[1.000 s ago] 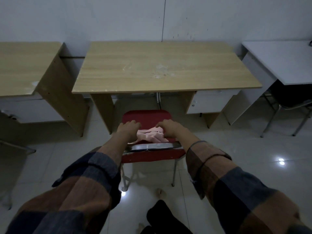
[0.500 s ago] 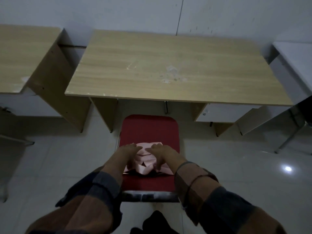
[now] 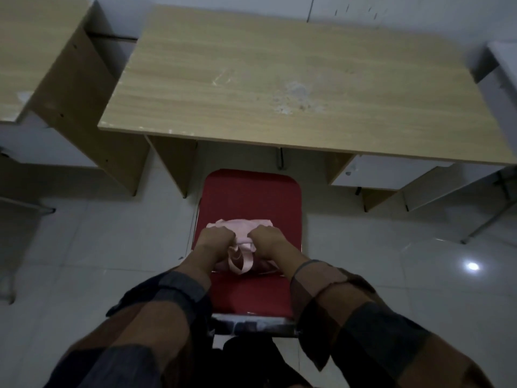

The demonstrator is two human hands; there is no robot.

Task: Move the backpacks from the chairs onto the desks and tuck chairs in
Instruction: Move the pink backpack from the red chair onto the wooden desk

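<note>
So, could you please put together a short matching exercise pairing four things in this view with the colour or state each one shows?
Things:
1. backpack
2. chair
3. middle desk
4. hands (left hand, right hand)

Colours or states:
A. red seat, standing out from under the desk
B. light wood top with a scuffed pale patch
C. pale pink, lying on the seat
D. fingers curled onto the pink fabric

Pairs: 1-C, 2-A, 3-B, 4-D
</note>
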